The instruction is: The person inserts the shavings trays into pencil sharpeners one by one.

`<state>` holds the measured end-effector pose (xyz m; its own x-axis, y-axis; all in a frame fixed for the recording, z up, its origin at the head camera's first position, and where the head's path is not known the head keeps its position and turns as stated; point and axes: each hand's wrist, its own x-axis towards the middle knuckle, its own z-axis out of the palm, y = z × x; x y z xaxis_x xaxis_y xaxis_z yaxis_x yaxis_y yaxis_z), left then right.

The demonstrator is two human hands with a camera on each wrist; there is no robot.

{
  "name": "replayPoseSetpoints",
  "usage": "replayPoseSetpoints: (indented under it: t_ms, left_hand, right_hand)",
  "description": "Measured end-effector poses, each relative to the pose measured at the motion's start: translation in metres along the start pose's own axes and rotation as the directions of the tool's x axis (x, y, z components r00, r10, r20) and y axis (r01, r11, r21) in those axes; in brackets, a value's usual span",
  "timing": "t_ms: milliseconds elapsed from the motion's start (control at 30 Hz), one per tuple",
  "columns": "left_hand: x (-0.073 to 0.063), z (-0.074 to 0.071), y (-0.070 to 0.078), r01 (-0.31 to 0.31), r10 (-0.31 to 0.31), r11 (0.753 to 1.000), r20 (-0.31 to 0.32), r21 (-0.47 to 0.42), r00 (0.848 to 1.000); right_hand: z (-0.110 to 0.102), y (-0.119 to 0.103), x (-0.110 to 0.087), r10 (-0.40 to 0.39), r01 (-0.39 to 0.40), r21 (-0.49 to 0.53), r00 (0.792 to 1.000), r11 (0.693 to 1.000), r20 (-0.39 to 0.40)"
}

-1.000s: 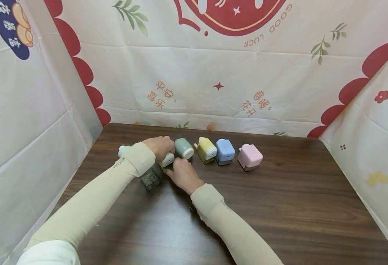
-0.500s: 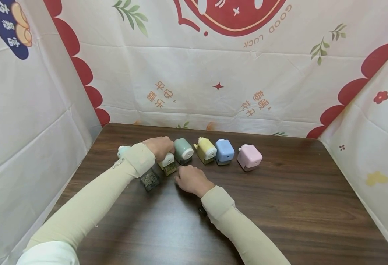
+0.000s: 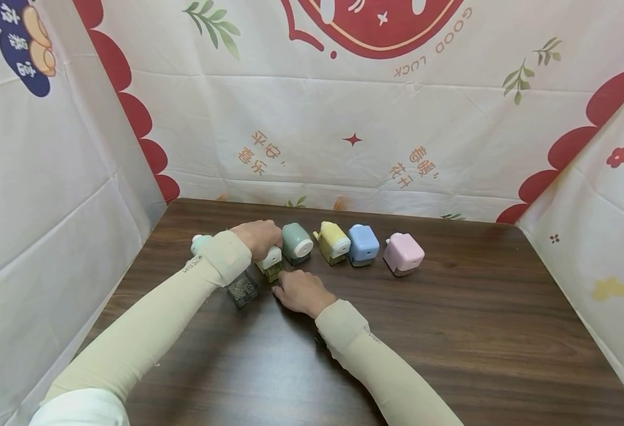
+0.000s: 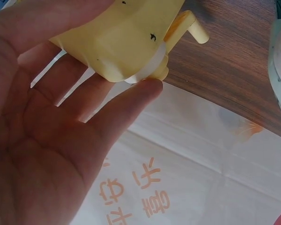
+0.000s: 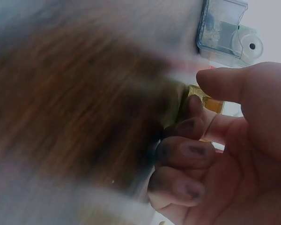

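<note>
A yellow pencil sharpener [image 4: 117,42] with a crank and white trim is gripped by my left hand [image 3: 259,238], thumb over one side, fingers round the other. In the head view, its white face and shavings drawer [image 3: 273,271] show below that hand. My right hand [image 3: 302,292] is right at the drawer's front. In the right wrist view, its smudged fingers [image 5: 185,152] are curled and the thumb stands apart from them, with the yellowish drawer showing between. Left of it, a see-through shavings container [image 3: 243,290] lies partly under my left forearm, near a mint sharpener [image 3: 200,243].
To the right of my left hand stand a green sharpener [image 3: 297,241], another yellow one [image 3: 333,241], a blue one [image 3: 363,244] and a pink one [image 3: 404,253]. The dark wooden table [image 3: 450,331] ends at a printed cloth [image 3: 312,118] behind them.
My right hand drew back rightward from the yellow sharpener's front, uncovering its drawer, then came partly back to it. My left hand keeps its grip in the same place.
</note>
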<state>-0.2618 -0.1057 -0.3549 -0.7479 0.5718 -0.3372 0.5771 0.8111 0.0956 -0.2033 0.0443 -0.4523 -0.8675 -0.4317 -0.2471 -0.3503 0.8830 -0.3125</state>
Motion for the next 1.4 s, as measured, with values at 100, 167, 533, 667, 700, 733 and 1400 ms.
replayPoseSetpoints:
  t_ms: [100,167,533,667,700,733,1400]
  left_hand:
    - [-0.001,0.000,0.000,-0.003,0.003,1.000,0.004,0.005,1.000]
    - [-0.001,0.000,0.000,-0.001,0.001,1.000,0.009,0.009,1.000]
    - [-0.002,0.000,0.002,0.008,-0.008,1.000,0.009,0.021,1.000]
    - [0.000,0.000,0.002,0.004,-0.005,1.000,0.010,0.019,1.000]
    - [0.000,0.000,0.002,0.004,-0.004,1.000,0.011,0.019,1.000]
    - [0.001,0.000,0.002,0.005,-0.005,1.000,0.013,0.020,1.000]
    - [0.001,-0.001,0.004,0.013,-0.013,1.000,0.027,0.014,1.000]
  right_hand:
    - [-0.004,-0.004,-0.003,0.015,-0.016,0.009,1.000,1.000,0.007]
    - [-0.003,-0.005,-0.002,0.019,-0.019,0.012,1.000,1.000,0.010]
    - [-0.002,-0.010,0.001,0.015,-0.015,-0.024,1.000,1.000,-0.023]
    - [-0.002,-0.011,0.004,0.018,-0.018,-0.021,1.000,1.000,-0.025]
    - [-0.002,-0.010,0.006,0.017,-0.018,-0.021,1.000,1.000,-0.024]
    - [0.004,-0.006,0.012,0.014,-0.015,-0.030,0.999,0.999,-0.028]
    - [0.039,0.016,0.058,0.001,-0.001,0.003,0.999,1.000,-0.055]
